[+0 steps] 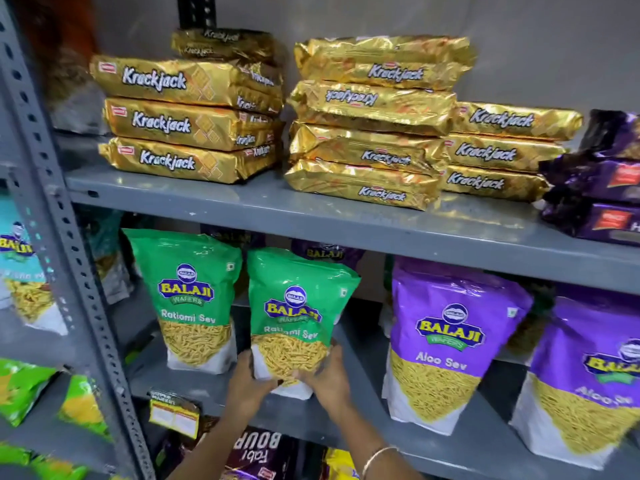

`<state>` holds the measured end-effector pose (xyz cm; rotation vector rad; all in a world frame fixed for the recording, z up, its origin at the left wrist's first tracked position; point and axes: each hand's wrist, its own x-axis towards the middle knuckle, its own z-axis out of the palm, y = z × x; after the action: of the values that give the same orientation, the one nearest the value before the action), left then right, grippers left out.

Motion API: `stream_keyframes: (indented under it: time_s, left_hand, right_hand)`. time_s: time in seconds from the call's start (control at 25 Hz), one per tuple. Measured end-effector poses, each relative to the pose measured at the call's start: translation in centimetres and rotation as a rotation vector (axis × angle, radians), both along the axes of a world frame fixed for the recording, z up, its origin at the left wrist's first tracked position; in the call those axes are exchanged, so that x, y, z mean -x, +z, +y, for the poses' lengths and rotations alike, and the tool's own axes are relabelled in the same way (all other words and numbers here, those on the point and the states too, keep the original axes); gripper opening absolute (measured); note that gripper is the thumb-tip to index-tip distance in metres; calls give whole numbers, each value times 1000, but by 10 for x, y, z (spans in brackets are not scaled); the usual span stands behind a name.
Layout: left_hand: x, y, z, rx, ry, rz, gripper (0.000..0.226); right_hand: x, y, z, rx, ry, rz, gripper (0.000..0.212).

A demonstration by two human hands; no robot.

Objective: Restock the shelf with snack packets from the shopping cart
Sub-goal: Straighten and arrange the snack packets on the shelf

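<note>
A green Balaji Ratlami Sev packet (294,306) stands upright on the grey middle shelf (363,420), near its front edge. My left hand (247,384) grips its lower left corner and my right hand (327,377) grips its lower right corner. A second green Ratlami Sev packet (188,292) stands just to its left, apart from my hands. The shopping cart is out of view.
Two purple Aloo Sev packets (450,337) (588,382) stand to the right. Gold Krackjack stacks (374,123) fill the upper shelf (242,202), with purple packs (602,188) at the far right. A perforated grey upright (65,237) is on the left. More packets lie on the shelf below.
</note>
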<state>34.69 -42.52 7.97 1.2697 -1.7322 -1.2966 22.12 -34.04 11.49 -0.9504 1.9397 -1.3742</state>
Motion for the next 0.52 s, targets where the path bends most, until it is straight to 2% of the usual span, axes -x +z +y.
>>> stream_keyframes:
  time_s: [0.16,0.32,0.4,0.52]
  left_hand:
    - [13,-7,-1,54,24,-69,75]
    - [25,-11,7,50,30,-18,67]
    - [26,-12,8,38,21,2,65]
    - [25,-7,19,101,109,-63,79]
  right_hand:
    - [9,-8,2,42,-129,-6,64]
    - [21,-9,10,3,-119,1,73]
    - [22,-7,12,8,-84,3,71]
    - [19,-7,21,71,-97,61,69]
